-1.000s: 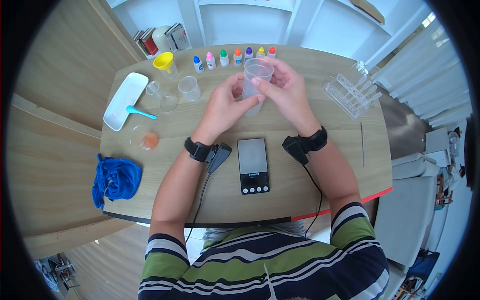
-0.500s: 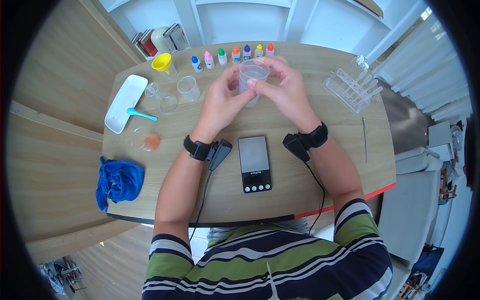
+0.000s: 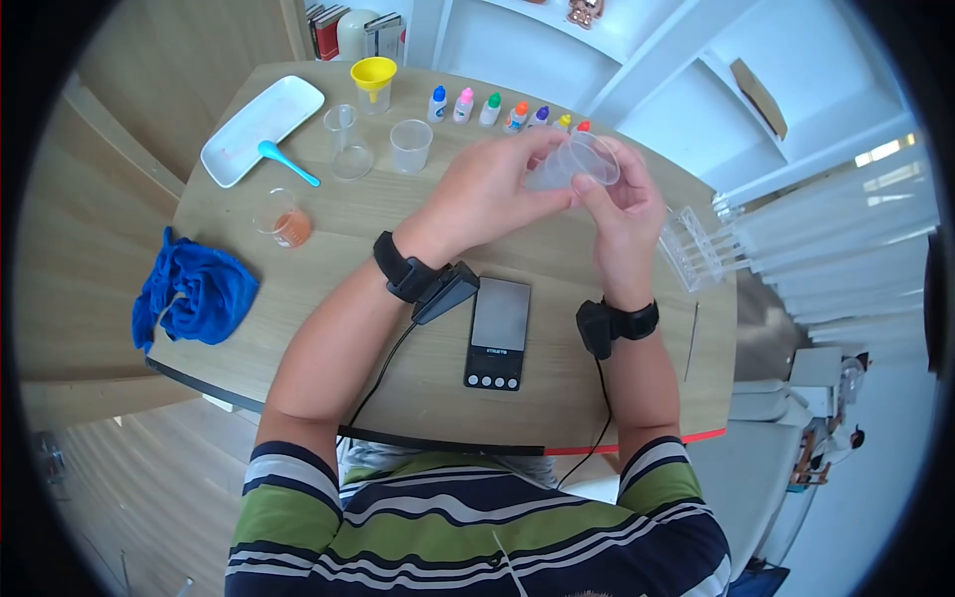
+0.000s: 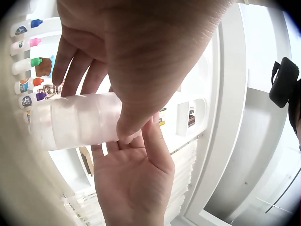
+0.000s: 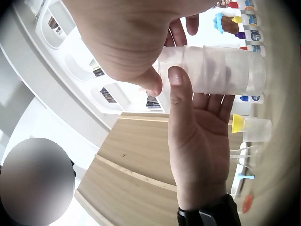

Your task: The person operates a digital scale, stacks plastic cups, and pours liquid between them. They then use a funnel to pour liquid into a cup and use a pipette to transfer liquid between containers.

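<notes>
Both hands hold a stack of clear plastic cups [image 3: 557,167] above the back middle of the table, tilted with the rims toward the right. The left hand [image 3: 487,189] has its thumb and fingers round the lower part. At the rim end, the right hand [image 3: 625,204] grips with its thumb in front and its fingers behind. In the left wrist view the nested cups [image 4: 77,121] lie sideways between the two hands. The right wrist view shows the cups [image 5: 216,70] with a thumb pressed near the rims.
Dropper bottles [image 3: 489,109] line the back edge. A single cup [image 3: 410,147], yellow funnel [image 3: 373,74], white tray [image 3: 227,164], beaker of orange liquid [image 3: 291,228] and blue cloth [image 3: 204,289] are at left. A scale [image 3: 500,316] lies in front; a rack [image 3: 696,249] stands right.
The cups have gone from nearly upright to tilted, rims toward the right. The hands have shifted to the right over the table, and the head view has turned.
</notes>
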`<state>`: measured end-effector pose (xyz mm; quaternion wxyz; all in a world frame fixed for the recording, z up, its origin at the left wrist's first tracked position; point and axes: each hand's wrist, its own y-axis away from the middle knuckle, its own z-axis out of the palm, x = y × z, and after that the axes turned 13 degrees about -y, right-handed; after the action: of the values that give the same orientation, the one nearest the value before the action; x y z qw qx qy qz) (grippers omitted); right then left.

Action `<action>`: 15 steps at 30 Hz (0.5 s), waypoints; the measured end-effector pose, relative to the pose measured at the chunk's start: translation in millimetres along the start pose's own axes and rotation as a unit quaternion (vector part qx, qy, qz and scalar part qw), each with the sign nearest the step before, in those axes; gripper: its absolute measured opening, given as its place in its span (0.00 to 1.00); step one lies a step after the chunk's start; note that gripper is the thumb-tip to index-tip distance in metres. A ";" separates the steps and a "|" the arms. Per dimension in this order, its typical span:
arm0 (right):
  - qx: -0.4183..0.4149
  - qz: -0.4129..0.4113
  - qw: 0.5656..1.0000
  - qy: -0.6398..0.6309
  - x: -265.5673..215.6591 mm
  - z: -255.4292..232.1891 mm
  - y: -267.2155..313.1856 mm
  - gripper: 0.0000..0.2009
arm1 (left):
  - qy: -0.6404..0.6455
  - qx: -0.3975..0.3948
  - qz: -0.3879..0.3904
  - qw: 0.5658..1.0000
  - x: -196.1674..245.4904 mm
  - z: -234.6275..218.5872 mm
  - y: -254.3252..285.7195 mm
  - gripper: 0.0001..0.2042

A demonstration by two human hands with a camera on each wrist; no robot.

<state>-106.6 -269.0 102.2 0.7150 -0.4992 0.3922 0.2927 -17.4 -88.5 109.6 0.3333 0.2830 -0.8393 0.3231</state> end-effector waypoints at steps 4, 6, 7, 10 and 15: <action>0.002 0.008 1.000 -0.011 -1.5 1.2 1.3 0.25 | -0.005 0.003 0.020 1.000 -3.0 -0.7 -0.6 0.32; 0.015 0.018 0.999 -0.021 -2.7 2.9 2.5 0.24 | -0.002 0.001 0.027 1.000 -3.8 -0.3 -0.9 0.32; 0.012 0.019 1.000 -0.020 -2.7 3.3 2.9 0.24 | -0.003 -0.001 0.027 1.000 -3.1 -1.6 -0.9 0.32; 0.013 0.026 0.999 -0.031 0.0 6.1 4.4 0.25 | -0.011 -0.008 0.024 1.000 -4.0 -3.7 -0.6 0.31; 0.007 0.052 0.996 -0.069 2.4 11.2 4.3 0.26 | -0.004 0.057 0.067 0.996 -15.4 15.3 -1.4 0.31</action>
<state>-105.8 -256.9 100.2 0.7275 -0.4516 0.3696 0.3609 -12.6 -96.5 90.0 0.2912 0.2458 -0.8380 0.3905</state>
